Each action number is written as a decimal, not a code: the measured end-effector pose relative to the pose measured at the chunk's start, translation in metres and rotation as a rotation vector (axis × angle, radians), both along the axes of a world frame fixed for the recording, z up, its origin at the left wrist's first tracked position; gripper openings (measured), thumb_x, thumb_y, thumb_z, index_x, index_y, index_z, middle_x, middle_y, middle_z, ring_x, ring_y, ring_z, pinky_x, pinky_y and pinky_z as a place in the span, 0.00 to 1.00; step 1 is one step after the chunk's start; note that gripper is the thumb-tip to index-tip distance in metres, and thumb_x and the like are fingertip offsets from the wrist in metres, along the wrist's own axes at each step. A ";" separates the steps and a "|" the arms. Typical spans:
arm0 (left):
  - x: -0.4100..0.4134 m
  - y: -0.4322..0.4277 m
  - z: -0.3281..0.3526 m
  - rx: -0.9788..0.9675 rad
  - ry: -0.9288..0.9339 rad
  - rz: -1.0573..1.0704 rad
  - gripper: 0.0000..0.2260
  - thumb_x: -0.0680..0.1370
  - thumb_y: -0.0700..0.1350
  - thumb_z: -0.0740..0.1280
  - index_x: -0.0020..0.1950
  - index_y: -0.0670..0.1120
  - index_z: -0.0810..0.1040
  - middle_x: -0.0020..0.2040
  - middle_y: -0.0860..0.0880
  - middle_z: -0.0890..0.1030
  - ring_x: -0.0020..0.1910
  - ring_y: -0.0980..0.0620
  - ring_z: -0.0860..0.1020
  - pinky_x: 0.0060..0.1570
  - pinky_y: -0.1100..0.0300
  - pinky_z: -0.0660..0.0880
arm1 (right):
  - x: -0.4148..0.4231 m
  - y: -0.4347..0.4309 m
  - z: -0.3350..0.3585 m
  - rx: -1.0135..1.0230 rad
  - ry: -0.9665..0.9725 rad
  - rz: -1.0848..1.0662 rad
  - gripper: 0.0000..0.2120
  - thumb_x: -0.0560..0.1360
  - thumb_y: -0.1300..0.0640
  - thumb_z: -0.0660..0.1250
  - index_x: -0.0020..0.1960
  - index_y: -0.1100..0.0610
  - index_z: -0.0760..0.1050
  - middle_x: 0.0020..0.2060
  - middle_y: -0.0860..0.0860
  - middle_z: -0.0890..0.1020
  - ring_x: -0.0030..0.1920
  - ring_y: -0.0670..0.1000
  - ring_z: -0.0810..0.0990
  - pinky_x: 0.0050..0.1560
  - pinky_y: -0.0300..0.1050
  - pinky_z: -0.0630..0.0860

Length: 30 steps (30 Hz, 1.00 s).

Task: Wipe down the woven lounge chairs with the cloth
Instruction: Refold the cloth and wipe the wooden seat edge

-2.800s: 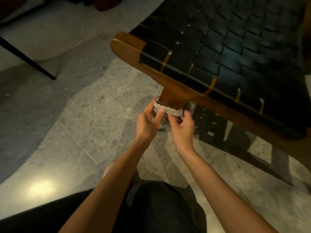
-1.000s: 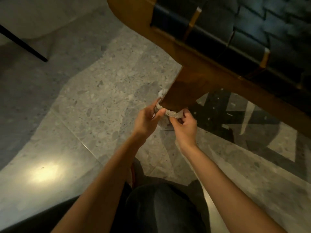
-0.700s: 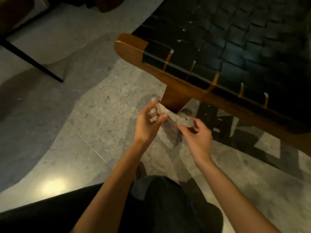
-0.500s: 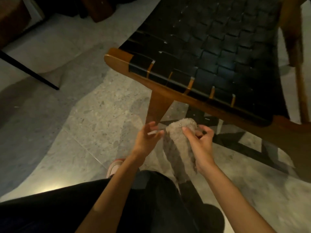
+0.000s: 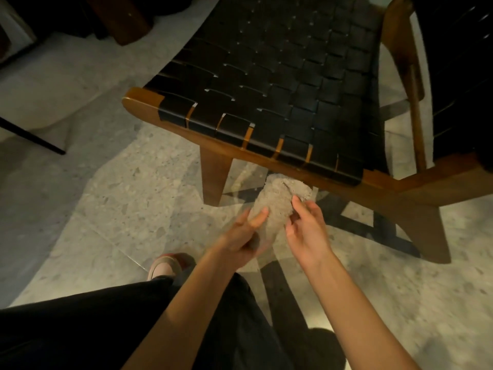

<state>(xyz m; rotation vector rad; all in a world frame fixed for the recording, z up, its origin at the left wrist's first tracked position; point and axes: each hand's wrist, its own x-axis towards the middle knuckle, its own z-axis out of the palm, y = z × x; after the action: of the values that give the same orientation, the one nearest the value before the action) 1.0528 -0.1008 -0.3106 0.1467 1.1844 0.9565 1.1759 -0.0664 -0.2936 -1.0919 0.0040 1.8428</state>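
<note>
Head view: we note the cloth (image 5: 277,206) has left the front leg (image 5: 213,177) and is bunched mid-frame, below the woven chair (image 5: 280,89). Left hand (image 5: 240,236) wraps it, right hand (image 5: 306,231) pinches its edge — leg likely done; refolding precedes the next surface.

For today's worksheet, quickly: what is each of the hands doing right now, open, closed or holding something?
Left hand: closed, gripping the lower part of the cloth.
Right hand: closed, pinching the same cloth higher up.
</note>
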 end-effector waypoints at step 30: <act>0.085 0.043 0.009 0.363 -0.105 -0.056 0.27 0.75 0.26 0.57 0.70 0.48 0.68 0.59 0.46 0.81 0.59 0.49 0.79 0.56 0.58 0.77 | 0.089 0.007 -0.009 -0.126 0.289 -0.309 0.27 0.79 0.71 0.56 0.74 0.53 0.60 0.69 0.60 0.68 0.70 0.58 0.68 0.71 0.53 0.63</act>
<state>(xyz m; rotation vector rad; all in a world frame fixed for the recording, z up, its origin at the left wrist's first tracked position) 1.1380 -0.0580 -0.3012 0.4129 0.8981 1.1098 1.2648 -0.0593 -0.3022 -0.8450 0.4391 1.7181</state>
